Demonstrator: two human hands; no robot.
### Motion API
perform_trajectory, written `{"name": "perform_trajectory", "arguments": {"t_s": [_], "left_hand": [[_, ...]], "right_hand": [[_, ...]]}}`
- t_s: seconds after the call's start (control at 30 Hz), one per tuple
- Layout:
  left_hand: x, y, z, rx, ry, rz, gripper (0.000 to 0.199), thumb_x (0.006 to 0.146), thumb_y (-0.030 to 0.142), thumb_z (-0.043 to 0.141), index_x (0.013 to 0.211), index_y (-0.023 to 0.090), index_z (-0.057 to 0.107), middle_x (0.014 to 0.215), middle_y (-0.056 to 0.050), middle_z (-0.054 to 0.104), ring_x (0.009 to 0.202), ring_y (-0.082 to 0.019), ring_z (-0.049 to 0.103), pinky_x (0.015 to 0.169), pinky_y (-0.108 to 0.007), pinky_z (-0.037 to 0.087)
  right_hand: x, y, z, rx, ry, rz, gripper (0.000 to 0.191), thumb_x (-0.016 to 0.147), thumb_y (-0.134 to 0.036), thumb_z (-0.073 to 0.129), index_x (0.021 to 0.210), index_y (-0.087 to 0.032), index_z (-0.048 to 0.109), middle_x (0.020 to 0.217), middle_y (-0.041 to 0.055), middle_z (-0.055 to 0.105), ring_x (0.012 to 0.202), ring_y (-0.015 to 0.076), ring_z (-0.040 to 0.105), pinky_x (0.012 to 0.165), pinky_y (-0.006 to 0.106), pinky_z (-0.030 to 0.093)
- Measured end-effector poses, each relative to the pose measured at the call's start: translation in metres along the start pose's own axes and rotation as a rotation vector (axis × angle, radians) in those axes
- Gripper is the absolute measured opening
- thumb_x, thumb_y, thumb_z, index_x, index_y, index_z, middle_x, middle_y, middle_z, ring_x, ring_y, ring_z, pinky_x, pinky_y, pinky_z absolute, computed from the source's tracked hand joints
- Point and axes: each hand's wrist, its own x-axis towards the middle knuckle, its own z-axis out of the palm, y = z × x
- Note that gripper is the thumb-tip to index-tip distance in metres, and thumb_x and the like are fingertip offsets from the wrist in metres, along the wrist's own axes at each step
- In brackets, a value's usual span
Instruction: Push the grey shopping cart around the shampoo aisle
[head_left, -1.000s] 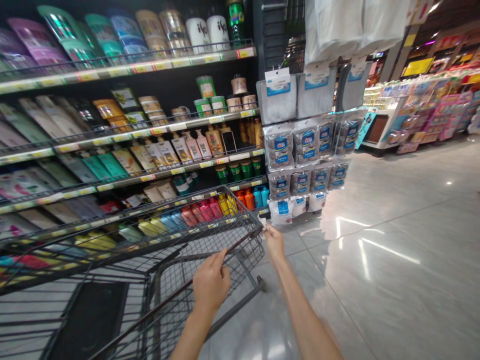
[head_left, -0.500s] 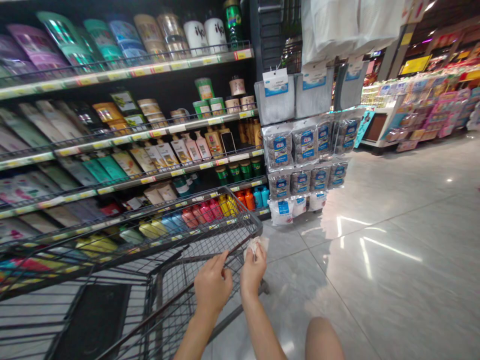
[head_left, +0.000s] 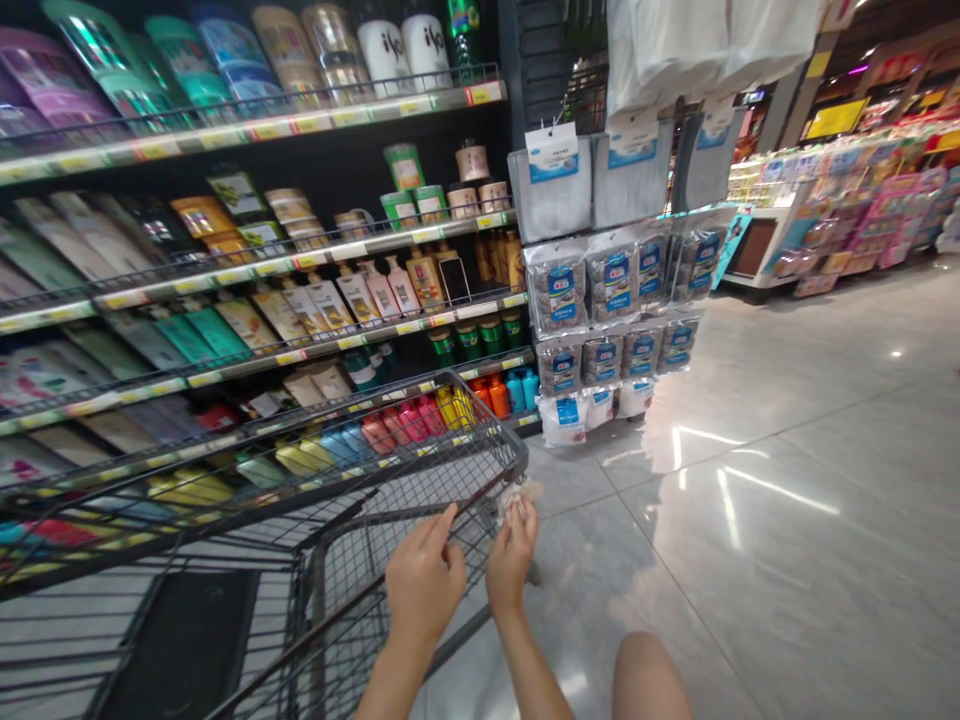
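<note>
A dark wire shopping cart fills the lower left of the head view. My left hand rests at its long side rail, fingers curled toward the metal; whether they grip the rail is hard to tell. Just to the right, my right hand pinches a crumpled pale tissue between thumb and fingertips. The tissue is beside the cart's far right corner and partly overlaps the rail.
Shelves of bottles and jars, with a price-tag edge, stand behind the cart. Packaged scrubbers hang at the shelf end. Grey tiled floor lies at right, my knee at the bottom, and a goods display farther back.
My right hand and the tissue have shifted slightly down and to the right. My left hand has stayed nearly in place by the rail. The view has moved a little.
</note>
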Motion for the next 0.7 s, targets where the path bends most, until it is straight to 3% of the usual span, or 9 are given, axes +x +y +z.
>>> {"name": "perform_trajectory", "arguments": {"t_s": [0.27, 0.53, 0.7], "left_hand": [[-0.002, -0.001, 0.004, 0.026, 0.032, 0.031, 0.040, 0.073, 0.006, 0.044, 0.106, 0.015, 0.064, 0.084, -0.005, 0.072, 0.074, -0.018, 0.067, 0.069, -0.027, 0.054], [0.001, 0.001, 0.003, 0.034, 0.052, 0.044, 0.038, 0.073, 0.005, 0.044, 0.104, 0.014, 0.064, 0.082, -0.004, 0.072, 0.071, -0.017, 0.067, 0.065, -0.027, 0.052], [0.001, 0.004, 0.000, 0.031, 0.060, 0.041, 0.038, 0.072, 0.005, 0.044, 0.103, 0.014, 0.063, 0.081, -0.004, 0.071, 0.070, -0.017, 0.066, 0.065, -0.027, 0.051]], "right_hand": [[0.009, 0.020, -0.016, 0.017, -0.045, 0.020, 0.029, 0.089, -0.025, 0.044, 0.104, -0.015, 0.067, 0.106, 0.0139, 0.059, 0.103, 0.0222, 0.058, 0.090, 0.038, 0.046], [0.002, 0.045, -0.015, 0.027, 0.007, 0.150, 0.020, 0.082, -0.026, 0.048, 0.088, -0.017, 0.064, 0.088, 0.0085, 0.061, 0.087, 0.0209, 0.058, 0.082, 0.036, 0.046], [-0.005, 0.057, -0.015, 0.049, -0.011, 0.233, 0.015, 0.077, -0.025, 0.050, 0.084, -0.019, 0.062, 0.088, 0.0057, 0.059, 0.089, 0.0198, 0.056, 0.084, 0.034, 0.043]]}}
